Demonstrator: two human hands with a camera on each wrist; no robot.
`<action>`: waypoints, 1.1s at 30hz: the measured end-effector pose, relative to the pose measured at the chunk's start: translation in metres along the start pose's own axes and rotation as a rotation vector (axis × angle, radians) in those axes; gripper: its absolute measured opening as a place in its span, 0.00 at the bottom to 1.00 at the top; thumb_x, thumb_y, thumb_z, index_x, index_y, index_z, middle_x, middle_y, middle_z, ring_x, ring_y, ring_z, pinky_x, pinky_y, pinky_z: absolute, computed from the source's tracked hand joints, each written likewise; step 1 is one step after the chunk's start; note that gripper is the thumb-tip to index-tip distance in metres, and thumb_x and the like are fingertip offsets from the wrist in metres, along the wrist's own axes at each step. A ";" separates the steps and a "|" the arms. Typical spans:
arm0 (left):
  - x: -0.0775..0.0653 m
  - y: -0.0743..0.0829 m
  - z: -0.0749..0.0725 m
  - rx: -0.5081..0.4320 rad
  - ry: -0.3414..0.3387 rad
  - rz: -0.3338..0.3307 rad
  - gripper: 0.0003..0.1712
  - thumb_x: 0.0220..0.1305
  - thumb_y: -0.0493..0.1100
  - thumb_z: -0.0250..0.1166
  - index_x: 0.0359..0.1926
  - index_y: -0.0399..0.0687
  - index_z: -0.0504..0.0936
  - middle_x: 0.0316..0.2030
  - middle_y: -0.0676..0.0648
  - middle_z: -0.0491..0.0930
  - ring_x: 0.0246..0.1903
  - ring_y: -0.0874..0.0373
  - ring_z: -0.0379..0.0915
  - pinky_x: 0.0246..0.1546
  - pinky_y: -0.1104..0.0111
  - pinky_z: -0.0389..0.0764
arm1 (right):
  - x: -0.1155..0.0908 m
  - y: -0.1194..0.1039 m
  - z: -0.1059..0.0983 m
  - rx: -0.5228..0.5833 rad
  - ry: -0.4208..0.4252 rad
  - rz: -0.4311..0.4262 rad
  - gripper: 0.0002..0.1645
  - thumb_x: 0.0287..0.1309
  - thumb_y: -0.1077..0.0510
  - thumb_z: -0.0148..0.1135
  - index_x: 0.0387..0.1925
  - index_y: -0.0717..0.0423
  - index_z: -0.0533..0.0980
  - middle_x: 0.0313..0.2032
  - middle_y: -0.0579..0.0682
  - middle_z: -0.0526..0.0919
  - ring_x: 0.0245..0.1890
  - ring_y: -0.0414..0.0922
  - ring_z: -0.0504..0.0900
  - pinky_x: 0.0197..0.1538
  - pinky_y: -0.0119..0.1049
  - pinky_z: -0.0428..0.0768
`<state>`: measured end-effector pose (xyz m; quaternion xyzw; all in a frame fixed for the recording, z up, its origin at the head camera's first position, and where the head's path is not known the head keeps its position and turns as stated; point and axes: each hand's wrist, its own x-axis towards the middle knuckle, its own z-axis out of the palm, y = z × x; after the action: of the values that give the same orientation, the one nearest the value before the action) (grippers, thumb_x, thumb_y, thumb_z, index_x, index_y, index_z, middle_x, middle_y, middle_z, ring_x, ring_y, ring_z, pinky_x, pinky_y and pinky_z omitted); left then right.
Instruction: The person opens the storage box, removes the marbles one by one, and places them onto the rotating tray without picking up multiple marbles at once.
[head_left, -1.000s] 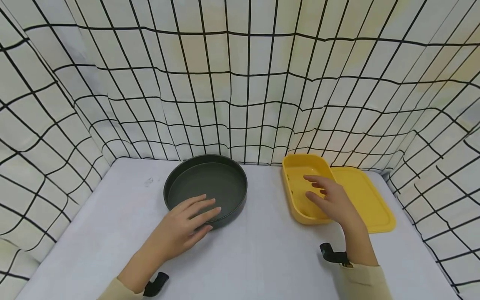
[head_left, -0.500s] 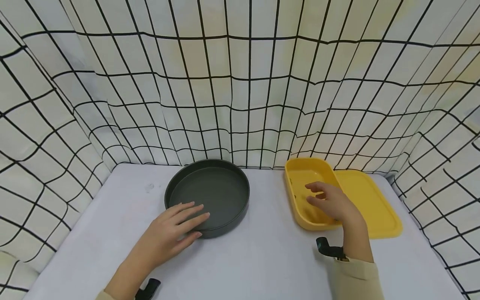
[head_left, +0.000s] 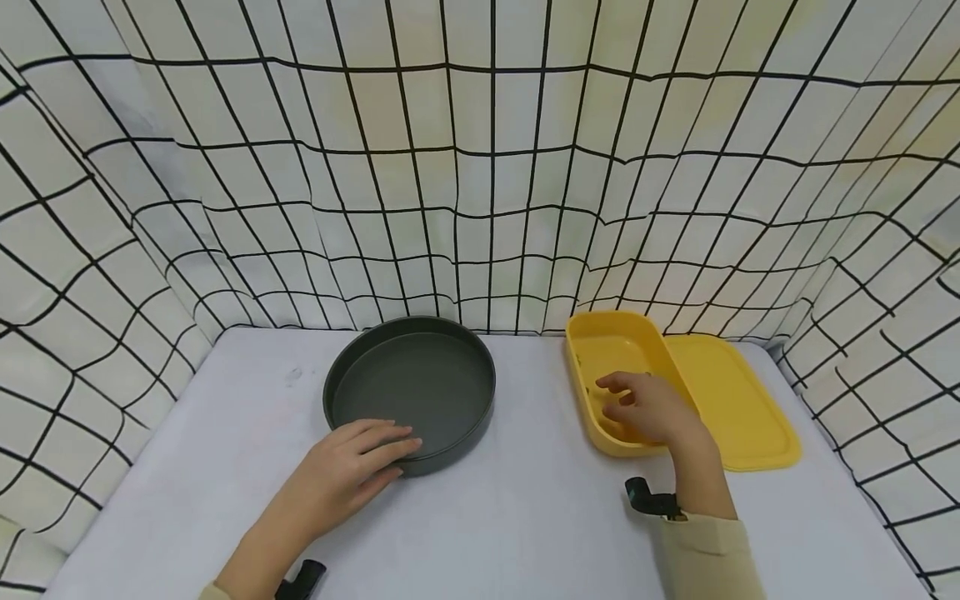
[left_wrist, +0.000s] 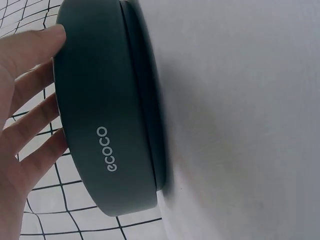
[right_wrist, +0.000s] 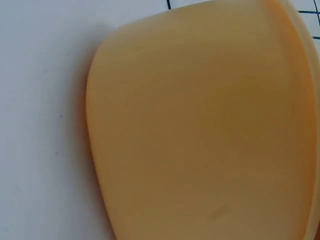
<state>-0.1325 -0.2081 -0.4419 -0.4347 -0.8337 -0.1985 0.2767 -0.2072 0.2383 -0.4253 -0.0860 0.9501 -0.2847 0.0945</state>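
Since a second ago, from the head view, the left hand [head_left: 337, 479] has drawn back toward the person, off the floor of the dark green round pan [head_left: 420, 375] to its near rim, and the right hand [head_left: 648, 408] has dropped a little nearer inside the yellow box [head_left: 618, 340]. Pan and box keep their places on the white table [head_left: 510, 525], the pan toward 11 o'clock from the person, the box toward 1. The left hand comes over the pan's 7 o'clock edge, its fingers spread and nearly straight. The right hand reaches in over the box's 4 o'clock side, fingers loosely bent, a gap between them and the thumb; no held thing shows. At the box's 3 o'clock lies a flat yellow lid [head_left: 742, 408]; whether the box rests on its edge cannot be told. Past 12 o'clock rises a white backdrop [head_left: 513, 183] with black grid lines.

By the left wrist view, the thumb [left_wrist: 35, 47] points to the pan's outer wall, its tip over the rim, with the fingers beyond that rim; firm contact is unclear. White lettering, "ecoco" [left_wrist: 106, 149], sits at 8 o'clock.

From the right wrist, the box's outer wall fills the middle, its rim at 3 o'clock, a faint smudge [right_wrist: 220, 212] at 5, table at 9.
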 end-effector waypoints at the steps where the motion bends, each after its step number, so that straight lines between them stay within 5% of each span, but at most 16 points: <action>1: -0.001 0.000 0.000 -0.001 -0.004 -0.001 0.27 0.50 0.39 0.75 0.55 0.53 0.85 0.53 0.53 0.83 0.51 0.52 0.80 0.54 0.66 0.78 | 0.001 0.000 0.001 -0.009 -0.001 -0.003 0.22 0.64 0.52 0.65 0.59 0.47 0.78 0.56 0.52 0.81 0.52 0.53 0.80 0.55 0.51 0.81; 13: -0.002 0.001 -0.004 0.009 -0.116 -0.100 0.26 0.51 0.38 0.76 0.53 0.58 0.85 0.44 0.63 0.83 0.41 0.65 0.78 0.41 0.72 0.79 | 0.011 -0.009 0.011 -0.079 -0.022 -0.047 0.19 0.63 0.58 0.62 0.55 0.52 0.80 0.43 0.48 0.83 0.41 0.46 0.77 0.50 0.45 0.80; 27: 0.000 0.004 0.004 0.039 -0.043 -0.044 0.28 0.43 0.31 0.79 0.46 0.59 0.87 0.37 0.62 0.83 0.34 0.65 0.78 0.32 0.73 0.79 | 0.009 -0.010 0.016 -0.104 -0.060 -0.012 0.11 0.62 0.59 0.62 0.45 0.52 0.83 0.36 0.47 0.82 0.38 0.47 0.76 0.49 0.47 0.79; 33: -0.004 0.005 0.010 -0.009 -0.071 -0.063 0.28 0.42 0.28 0.78 0.46 0.55 0.86 0.40 0.60 0.82 0.38 0.64 0.78 0.38 0.75 0.80 | 0.010 -0.010 0.017 -0.087 -0.082 -0.006 0.07 0.61 0.61 0.61 0.39 0.49 0.83 0.31 0.46 0.79 0.34 0.46 0.74 0.42 0.40 0.76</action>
<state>-0.1294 -0.2023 -0.4511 -0.4164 -0.8554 -0.1951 0.2386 -0.2120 0.2190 -0.4355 -0.1044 0.9566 -0.2396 0.1289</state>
